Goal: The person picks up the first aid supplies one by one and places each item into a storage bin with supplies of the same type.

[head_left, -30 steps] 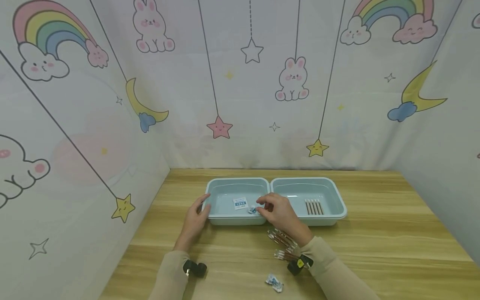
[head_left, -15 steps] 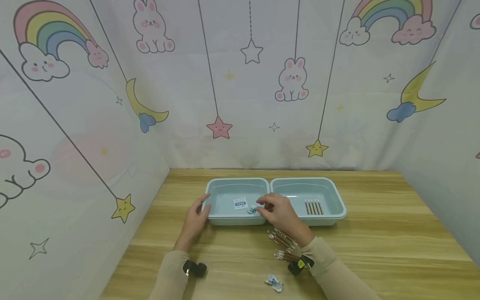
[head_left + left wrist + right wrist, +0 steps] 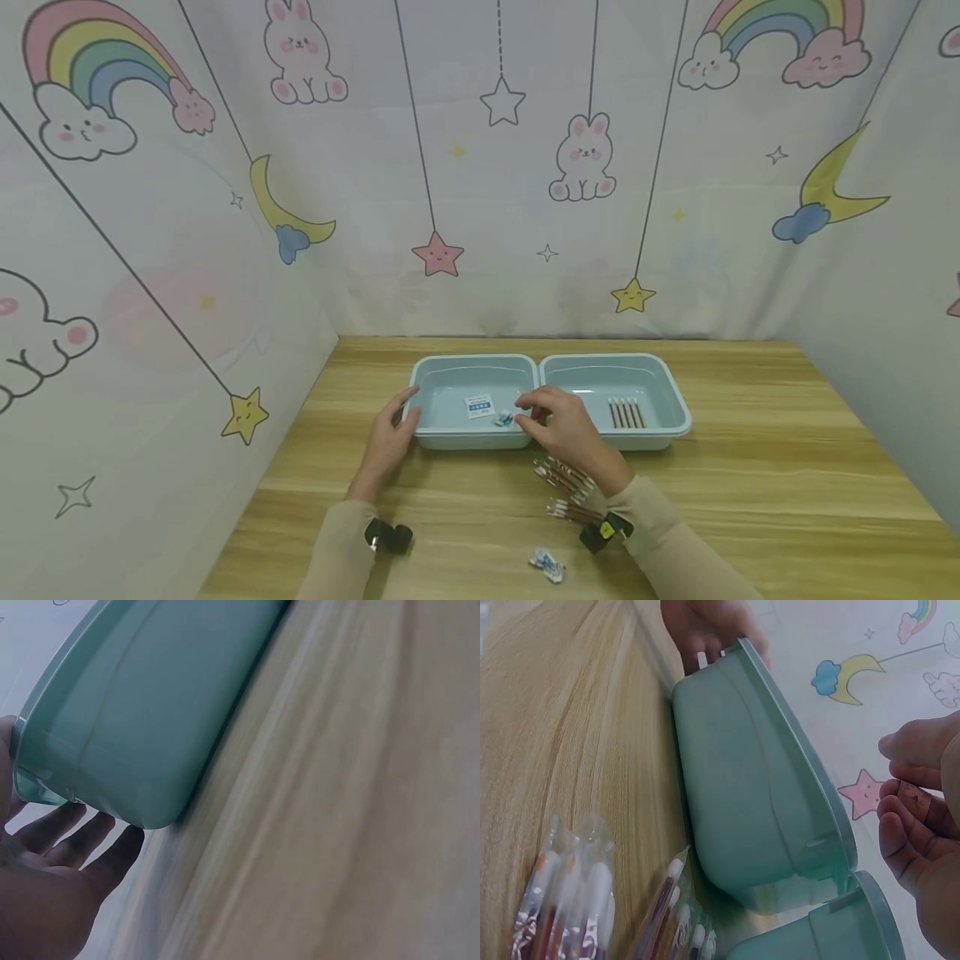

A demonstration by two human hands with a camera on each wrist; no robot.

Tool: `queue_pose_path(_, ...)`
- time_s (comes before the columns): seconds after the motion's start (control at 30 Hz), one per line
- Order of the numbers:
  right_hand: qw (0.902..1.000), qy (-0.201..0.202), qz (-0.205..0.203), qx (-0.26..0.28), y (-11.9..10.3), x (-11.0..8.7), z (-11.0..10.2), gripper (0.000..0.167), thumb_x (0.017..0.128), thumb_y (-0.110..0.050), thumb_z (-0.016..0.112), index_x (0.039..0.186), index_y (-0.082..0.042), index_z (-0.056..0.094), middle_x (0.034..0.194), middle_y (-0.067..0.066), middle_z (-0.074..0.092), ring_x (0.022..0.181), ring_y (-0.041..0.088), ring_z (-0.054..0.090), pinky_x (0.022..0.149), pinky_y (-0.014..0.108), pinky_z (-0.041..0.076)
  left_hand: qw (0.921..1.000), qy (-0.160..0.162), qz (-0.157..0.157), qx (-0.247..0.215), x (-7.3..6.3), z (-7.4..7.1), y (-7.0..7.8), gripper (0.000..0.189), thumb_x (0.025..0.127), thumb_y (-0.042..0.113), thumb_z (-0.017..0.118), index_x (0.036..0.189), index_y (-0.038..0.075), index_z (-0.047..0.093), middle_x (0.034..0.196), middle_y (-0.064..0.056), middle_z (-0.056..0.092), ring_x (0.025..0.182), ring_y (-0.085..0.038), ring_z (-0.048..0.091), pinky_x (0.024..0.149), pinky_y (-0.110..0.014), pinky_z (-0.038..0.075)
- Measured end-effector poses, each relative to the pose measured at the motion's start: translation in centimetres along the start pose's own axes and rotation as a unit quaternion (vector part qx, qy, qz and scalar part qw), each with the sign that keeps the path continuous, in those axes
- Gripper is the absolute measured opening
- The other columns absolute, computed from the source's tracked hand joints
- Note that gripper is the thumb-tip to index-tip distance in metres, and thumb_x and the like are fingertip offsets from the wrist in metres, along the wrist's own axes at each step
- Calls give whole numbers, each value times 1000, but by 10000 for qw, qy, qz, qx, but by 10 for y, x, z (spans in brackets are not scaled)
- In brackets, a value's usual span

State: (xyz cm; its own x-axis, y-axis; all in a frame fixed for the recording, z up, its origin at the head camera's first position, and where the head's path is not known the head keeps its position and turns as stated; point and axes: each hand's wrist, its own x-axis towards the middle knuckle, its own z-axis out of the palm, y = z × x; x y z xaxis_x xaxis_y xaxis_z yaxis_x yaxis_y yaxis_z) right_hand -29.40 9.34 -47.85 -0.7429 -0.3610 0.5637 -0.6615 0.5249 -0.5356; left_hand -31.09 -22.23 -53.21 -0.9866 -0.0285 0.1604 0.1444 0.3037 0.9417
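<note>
My left hand grips the left end of a light blue plastic tray, with outer fingers against the outside wall in the left wrist view. Inside that tray lie a flat white-and-blue packet and a crumpled white-and-blue wrapper. My right hand hovers over the tray's right front corner, near the wrapper. Its fingers are loosely bent, with nothing visible between thumb and fingertips in the right wrist view. A second blue tray adjoins on the right and holds a row of brown, white-tipped swabs.
Clear-wrapped swabs lie on the wooden table before the trays, partly behind the right forearm; more wrapped swabs show in the right wrist view. Another crumpled wrapper lies near the front. A patterned curtain stands behind.
Both hands stay almost where they were, and the trays and their contents keep their places. Only a slight shift of the head view and right wrist shows.
</note>
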Motion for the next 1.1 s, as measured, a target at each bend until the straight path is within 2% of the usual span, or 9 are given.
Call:
queue_pose_path(0.17,10000,-28,39,24,-1,-1,-2,13,91,-6,83,104,-6,80,97,8,77,74,9,65,63,23,58,10000,-2,-29,8,-1,0,1,45,110,15,57,154,5,56,170,-23,42,164,-41,32,138,-56,26)
queue_pose_path(0.37,9999,-102,-117,43,-1,-3,-4,15,91,-5,83,105,-2,79,97,10,78,75,12,67,64,30,63,10000,10,-18,13,0,0,0,45,110,15,56,154,4,56,170,-23,42,164,-41,31,139,-55,25)
queue_pose_path(0.73,9992,-62,-348,167,4,-11,-7,18,89,-3,82,106,-6,78,94,11,78,74,7,66,65,30,64,9998,42,-44,209,0,0,-1,46,110,15,55,155,5,55,171,-24,41,164,-43,31,138,-57,26)
queue_pose_path(1.1,9976,82,-626,288,7,-17,-9,18,87,0,83,103,-6,78,91,13,78,72,9,68,65,22,63,10000,-41,-27,71,-1,1,0,44,111,15,56,154,5,56,171,-25,40,165,-43,30,138,-57,25)
